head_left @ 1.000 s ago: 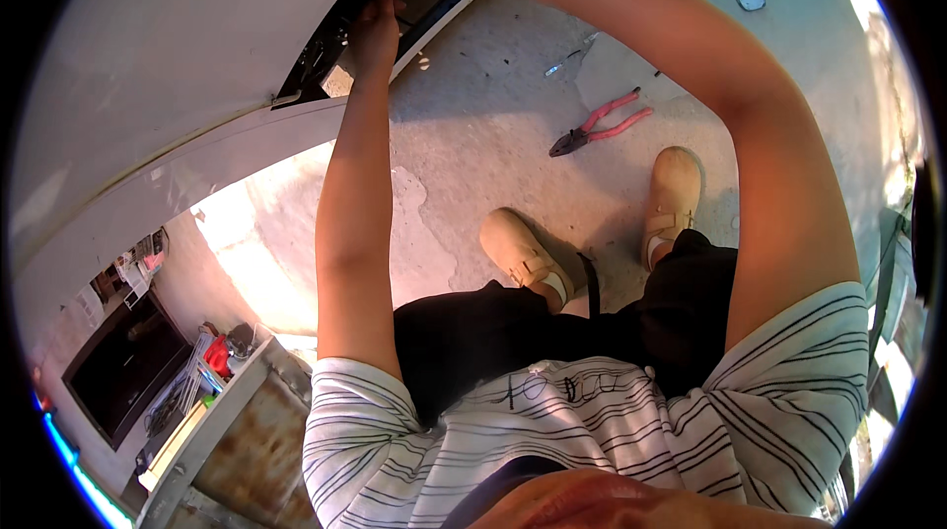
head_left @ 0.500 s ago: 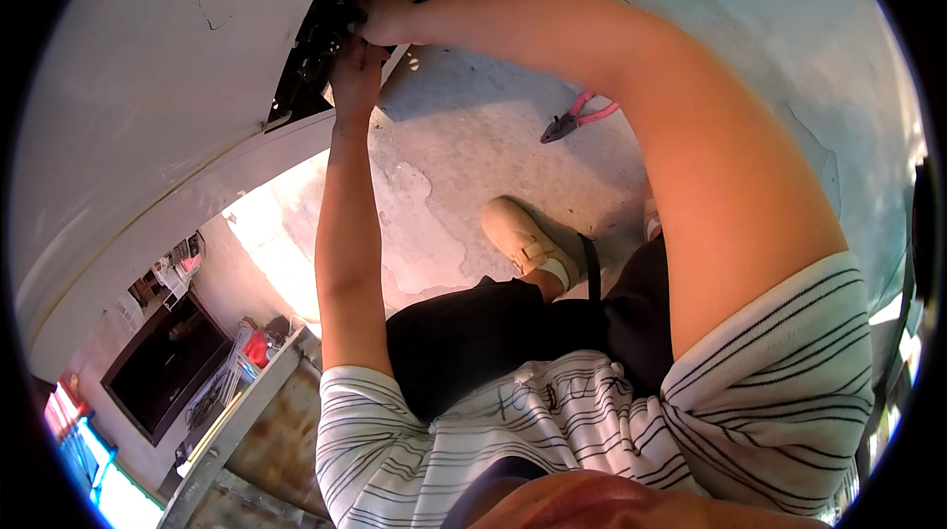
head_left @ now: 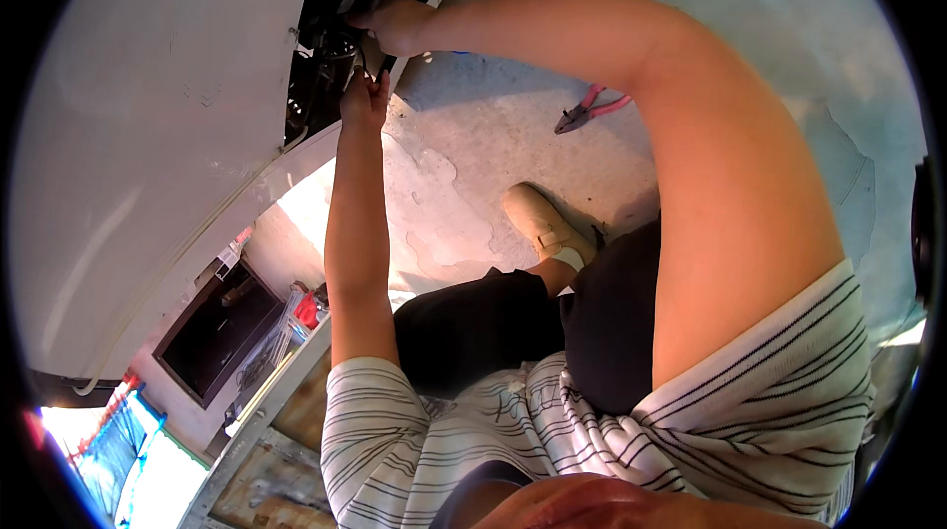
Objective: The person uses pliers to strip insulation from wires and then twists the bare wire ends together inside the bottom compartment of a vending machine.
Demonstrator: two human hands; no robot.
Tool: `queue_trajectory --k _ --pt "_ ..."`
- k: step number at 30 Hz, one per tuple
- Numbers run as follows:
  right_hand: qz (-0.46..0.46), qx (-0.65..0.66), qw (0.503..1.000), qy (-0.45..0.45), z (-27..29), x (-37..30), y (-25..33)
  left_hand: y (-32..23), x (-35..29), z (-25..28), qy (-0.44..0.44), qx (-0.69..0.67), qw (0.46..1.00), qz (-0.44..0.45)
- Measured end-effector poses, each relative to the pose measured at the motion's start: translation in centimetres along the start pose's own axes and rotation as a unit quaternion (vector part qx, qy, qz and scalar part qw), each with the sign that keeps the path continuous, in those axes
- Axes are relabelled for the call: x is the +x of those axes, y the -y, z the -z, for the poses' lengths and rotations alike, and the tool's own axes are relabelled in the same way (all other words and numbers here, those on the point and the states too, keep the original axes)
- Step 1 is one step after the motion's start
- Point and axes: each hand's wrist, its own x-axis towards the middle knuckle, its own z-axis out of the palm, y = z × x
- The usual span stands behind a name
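Note:
A large white panelled machine body (head_left: 148, 85) fills the left side. Along its right edge runs a dark open recess (head_left: 314, 85) with black parts and small metal pieces inside. My left hand (head_left: 365, 100) is at the mouth of this recess, thumb and fingers pinched together by a thin dark wire-like strand (head_left: 363, 57); whether it grips the strand is too small to tell. Just above it, my right hand (head_left: 397, 28) reaches in from the right with curled fingers. Its fingertips are against the dark parts, and what they hold is hidden.
Pliers with pink handles (head_left: 592, 111) lie on the concrete floor (head_left: 464, 154), right of my hands. My tan shoe (head_left: 538, 218) rests below them. At the lower left are a rusty metal-framed piece (head_left: 266, 470) and a dark rectangular cabinet (head_left: 219, 327).
My view has shifted a little, so the machine and floor items sit differently. My left hand has moved slightly lower, apart from my right hand, and the thin strand between them now shows.

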Motion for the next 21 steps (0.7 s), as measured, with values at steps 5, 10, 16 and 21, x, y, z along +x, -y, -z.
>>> queue_trajectory --k 5,10,16,21 --pt "-0.013 0.021 0.998 0.059 2.2 -0.8 -0.8 -0.8 0.6 0.2 -0.031 0.056 0.995 0.081" --pt "-0.01 0.067 0.997 -0.035 2.0 0.2 -3.1 -1.9 0.9 0.7 -0.083 0.131 0.984 0.092" --pt "0.027 0.179 0.963 -0.199 0.3 4.3 -3.6 -3.1 0.3 -1.0 -0.09 0.21 0.967 0.108" --pt "0.046 0.231 0.955 -0.183 -1.3 5.7 -2.1 -3.2 0.8 0.6 0.053 0.124 0.986 0.096"
